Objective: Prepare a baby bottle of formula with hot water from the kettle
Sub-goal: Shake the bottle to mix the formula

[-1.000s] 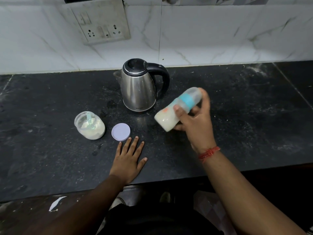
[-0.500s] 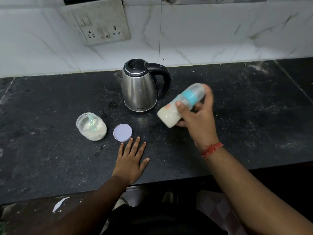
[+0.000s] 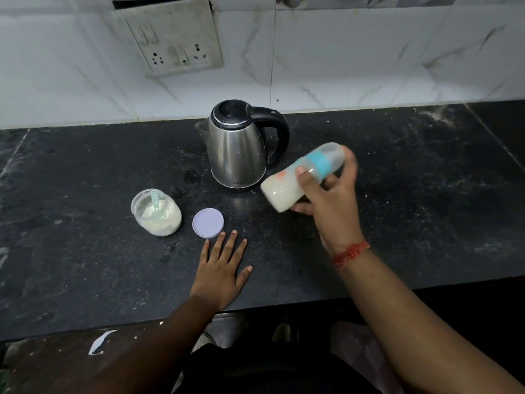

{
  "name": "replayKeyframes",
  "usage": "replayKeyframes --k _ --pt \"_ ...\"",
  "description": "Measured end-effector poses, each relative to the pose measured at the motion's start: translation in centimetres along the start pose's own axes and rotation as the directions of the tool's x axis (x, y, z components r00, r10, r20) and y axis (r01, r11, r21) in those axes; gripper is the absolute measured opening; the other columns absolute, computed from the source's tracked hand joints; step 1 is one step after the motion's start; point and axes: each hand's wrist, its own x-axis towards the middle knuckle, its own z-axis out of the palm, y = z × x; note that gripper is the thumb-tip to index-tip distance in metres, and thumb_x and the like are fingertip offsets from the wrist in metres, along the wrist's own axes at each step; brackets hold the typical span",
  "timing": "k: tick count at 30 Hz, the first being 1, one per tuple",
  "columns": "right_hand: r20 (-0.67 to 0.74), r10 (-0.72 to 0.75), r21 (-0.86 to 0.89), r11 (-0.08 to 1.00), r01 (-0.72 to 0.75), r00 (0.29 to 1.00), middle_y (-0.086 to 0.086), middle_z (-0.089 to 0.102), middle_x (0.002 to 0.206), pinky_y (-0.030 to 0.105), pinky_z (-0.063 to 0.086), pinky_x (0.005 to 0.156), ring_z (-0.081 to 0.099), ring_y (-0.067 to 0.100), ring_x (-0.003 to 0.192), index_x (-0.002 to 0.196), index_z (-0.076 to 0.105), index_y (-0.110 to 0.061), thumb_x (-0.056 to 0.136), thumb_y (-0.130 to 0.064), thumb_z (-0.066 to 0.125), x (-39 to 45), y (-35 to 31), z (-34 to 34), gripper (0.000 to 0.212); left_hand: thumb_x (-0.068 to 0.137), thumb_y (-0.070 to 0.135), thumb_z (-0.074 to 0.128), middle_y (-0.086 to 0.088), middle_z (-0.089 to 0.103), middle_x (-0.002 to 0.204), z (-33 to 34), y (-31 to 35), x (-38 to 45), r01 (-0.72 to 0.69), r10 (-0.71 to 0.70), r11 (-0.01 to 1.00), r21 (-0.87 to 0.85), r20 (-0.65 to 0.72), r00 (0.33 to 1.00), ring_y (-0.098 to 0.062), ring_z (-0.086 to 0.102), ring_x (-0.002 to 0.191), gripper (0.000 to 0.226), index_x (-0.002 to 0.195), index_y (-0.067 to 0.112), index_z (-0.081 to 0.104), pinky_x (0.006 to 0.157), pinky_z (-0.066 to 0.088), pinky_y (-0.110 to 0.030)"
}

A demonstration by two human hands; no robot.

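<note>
My right hand grips a baby bottle above the counter, just right of the kettle. The bottle is tilted, its clear cap and blue collar pointing up and right, its base down and left, with milky white liquid inside. A steel kettle with a black lid and handle stands near the wall. Left of it sits an open jar of formula powder with a pale green scoop inside. Its lilac lid lies flat beside it. My left hand rests flat on the counter, fingers spread, just below the lid.
The black stone counter runs the full width, its front edge close to my body. A white tiled wall with a socket and switch plate rises behind the kettle. A white scrap lies on the lower ledge at the left.
The bottle in my right hand has shifted slightly up and to the right while staying tilted. My left hand stays flat on the counter.
</note>
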Motion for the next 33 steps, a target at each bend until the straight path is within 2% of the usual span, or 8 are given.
replayKeyframes --k 4,8,12,16,19,24,28,33 --pt "0.164 0.039 -0.140 0.990 -0.016 0.986 0.004 0.065 0.121 0.039 0.064 0.065 0.073 0.023 0.101 0.145 0.033 -0.044 0.086 -0.017 0.080 0.0 0.5 -0.4 0.080 0.102 0.062 0.028 -0.006 0.028 0.169 -0.1 0.0 -0.1 -0.006 0.006 1.000 0.008 -0.004 1.000 -0.031 0.025 0.156 0.069 0.160 0.025 0.035 0.124 0.016 -0.056" --pt "-0.092 -0.002 0.016 1.000 0.003 0.996 0.005 0.063 0.122 0.039 0.064 0.066 0.073 0.022 0.103 0.149 0.028 -0.036 0.093 -0.017 0.074 0.3 0.8 -1.4 0.075 0.103 0.062 0.027 -0.006 0.028 0.169 -0.3 0.1 -0.1 0.003 -0.003 1.000 0.014 0.011 1.000 -0.031 0.024 0.157 0.069 0.160 0.025 0.035 0.124 0.017 -0.056" --pt "0.087 0.022 -0.182 0.983 -0.006 0.996 0.002 0.065 0.123 0.044 0.064 0.074 0.072 0.023 0.105 0.146 0.033 -0.046 0.085 -0.019 0.082 0.1 1.3 -1.5 0.082 0.103 0.061 0.028 -0.007 0.029 0.169 -0.2 -0.1 0.0 -0.005 0.005 1.000 0.016 0.007 1.000 -0.032 0.026 0.156 0.068 0.159 0.024 0.036 0.123 0.022 -0.059" --pt "-0.183 -0.006 0.044 0.999 0.014 0.983 -0.001 0.062 0.120 0.041 0.065 0.072 0.072 0.018 0.104 0.148 0.028 -0.036 0.093 -0.015 0.072 0.6 1.3 -1.8 0.074 0.103 0.061 0.028 -0.007 0.028 0.169 -0.2 0.3 0.0 0.009 -0.009 1.000 0.012 0.018 1.000 -0.032 0.025 0.156 0.068 0.160 0.024 0.035 0.123 0.023 -0.059" --pt "0.054 -0.026 -0.194 0.980 0.036 0.998 -0.009 0.063 0.119 0.043 0.063 0.080 0.070 0.019 0.108 0.146 0.032 -0.046 0.086 -0.019 0.081 0.1 1.1 -1.3 0.082 0.103 0.061 0.027 -0.006 0.026 0.170 0.0 0.2 -0.1 0.017 -0.017 1.000 0.001 0.014 1.000 -0.032 0.022 0.157 0.068 0.160 0.025 0.033 0.123 0.021 -0.059" --pt "-0.188 -0.057 -0.038 0.998 0.051 0.981 -0.003 0.062 0.121 0.043 0.065 0.074 0.072 0.016 0.101 0.149 0.027 -0.036 0.091 -0.018 0.076 1.1 1.2 -1.2 0.078 0.103 0.061 0.024 -0.007 0.024 0.170 -0.1 0.4 -0.1 0.028 -0.028 1.000 0.005 0.026 0.999 -0.032 0.022 0.157 0.069 0.161 0.024 0.032 0.123 0.021 -0.060" --pt "0.143 -0.056 -0.372 0.922 0.106 0.988 -0.015 0.063 0.122 0.035 0.061 0.088 0.068 0.005 0.105 0.152 0.029 -0.042 0.082 -0.023 0.085 0.7 1.1 -0.6 0.092 0.103 0.061 0.025 -0.007 0.024 0.170 0.1 0.5 0.0 0.035 -0.036 0.999 0.009 0.026 0.999 -0.032 0.021 0.157 0.069 0.161 0.025 0.032 0.123 0.021 -0.061" --pt "-0.026 -0.089 -0.231 0.970 0.081 0.996 -0.002 0.060 0.126 0.048 0.064 0.081 0.069 0.015 0.105 0.153 0.021 -0.037 0.088 -0.022 0.078 1.5 0.6 -0.8 0.088 0.104 0.063 0.020 -0.006 0.020 0.172 -0.1 0.6 0.0 0.032 -0.033 0.999 0.012 0.036 0.999 -0.032 0.018 0.158 0.070 0.162 0.025 0.028 0.124 0.016 -0.060"
